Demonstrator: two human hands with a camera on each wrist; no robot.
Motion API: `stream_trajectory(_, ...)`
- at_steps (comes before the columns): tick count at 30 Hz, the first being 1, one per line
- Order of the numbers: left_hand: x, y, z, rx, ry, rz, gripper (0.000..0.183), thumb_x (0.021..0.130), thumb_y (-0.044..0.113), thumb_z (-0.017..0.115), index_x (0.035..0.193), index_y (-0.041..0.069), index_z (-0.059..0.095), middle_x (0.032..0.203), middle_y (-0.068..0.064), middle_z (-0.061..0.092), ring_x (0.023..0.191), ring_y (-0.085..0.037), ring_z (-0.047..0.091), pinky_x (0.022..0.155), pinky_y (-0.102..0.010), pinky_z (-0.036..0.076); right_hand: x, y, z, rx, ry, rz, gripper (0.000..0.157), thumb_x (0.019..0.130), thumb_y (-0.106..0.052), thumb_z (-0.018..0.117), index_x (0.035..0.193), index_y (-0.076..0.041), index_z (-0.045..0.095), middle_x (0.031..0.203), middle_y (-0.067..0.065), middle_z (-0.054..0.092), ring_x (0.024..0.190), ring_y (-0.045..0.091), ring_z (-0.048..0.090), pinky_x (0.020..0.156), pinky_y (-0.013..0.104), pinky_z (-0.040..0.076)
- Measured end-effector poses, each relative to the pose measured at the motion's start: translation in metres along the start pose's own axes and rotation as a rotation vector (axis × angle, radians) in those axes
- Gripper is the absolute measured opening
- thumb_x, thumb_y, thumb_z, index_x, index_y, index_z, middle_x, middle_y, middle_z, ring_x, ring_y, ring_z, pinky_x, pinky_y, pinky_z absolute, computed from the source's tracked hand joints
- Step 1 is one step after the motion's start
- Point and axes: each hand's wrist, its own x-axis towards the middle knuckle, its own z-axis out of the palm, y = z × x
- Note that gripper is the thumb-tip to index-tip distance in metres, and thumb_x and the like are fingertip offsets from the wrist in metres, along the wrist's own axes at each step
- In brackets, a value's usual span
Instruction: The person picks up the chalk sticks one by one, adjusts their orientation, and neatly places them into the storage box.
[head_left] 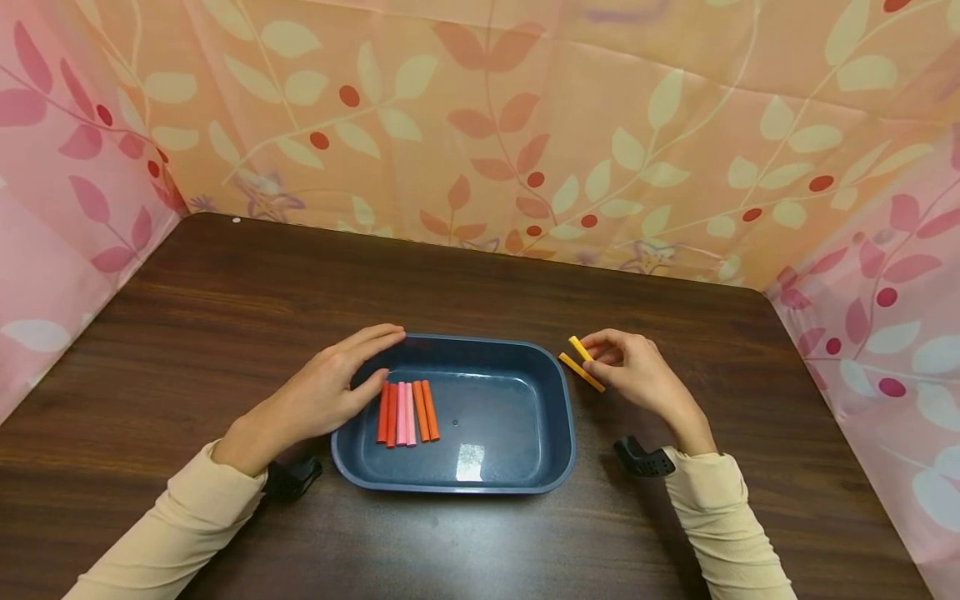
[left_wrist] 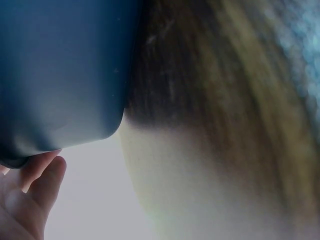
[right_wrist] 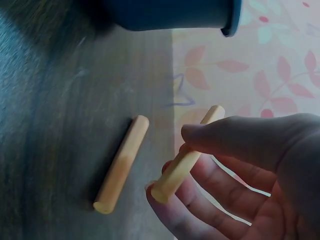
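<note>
My right hand (head_left: 633,367) pinches a yellow chalk-like stick (right_wrist: 182,172) between thumb and fingers, to the right of the blue tray (head_left: 480,485). A second yellow stick (right_wrist: 121,165) lies on the table just beside that hand. At the tray's left end, my left hand (head_left: 326,387) rests at the rim with its fingers extended along the back left corner, the thumb reaching over the inside. Under the thumb, several sticks lie side by side on the tray floor: red sticks (head_left: 392,415), pink sticks (head_left: 402,414) and orange sticks (head_left: 431,412).
The dark wooden table (head_left: 247,275) runs back to a floral curtain (head_left: 480,125), which also hangs at both sides. A black wrist device (head_left: 294,477) sits at the left wrist and another black wrist device (head_left: 643,458) at the right.
</note>
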Motion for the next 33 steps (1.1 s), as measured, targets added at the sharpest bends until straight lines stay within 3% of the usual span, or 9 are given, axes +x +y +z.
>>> stream_trajectory(13, 0.0, 0.0, 0.001, 0.001, 0.009, 0.007, 0.056, 0.092, 0.002, 0.065, 0.145, 0.003, 0.048, 0.149, -0.018, 0.047, 0.13, -0.037, 0.054, 0.105, -0.056, 0.044, -0.007, -0.019, -0.008, 0.056, 0.03, 0.007, 0.029, 0.088, -0.005, 0.072, 0.116, -0.001, 0.066, 0.103, 0.018, 0.073, 0.09, 0.026, 0.071, 0.066, 0.022, 0.053)
stream_trajectory(33, 0.0, 0.001, 0.0, -0.001, 0.001, 0.006, 0.056, 0.092, 0.001, 0.064, 0.145, 0.003, 0.047, 0.149, -0.017, 0.048, 0.13, -0.036, 0.054, 0.105, -0.056, 0.045, -0.01, -0.047, -0.013, 0.099, 0.003, -0.042, 0.031, 0.087, -0.009, 0.075, 0.116, -0.005, 0.067, 0.1, 0.013, 0.074, 0.085, 0.018, 0.071, 0.065, 0.025, 0.055)
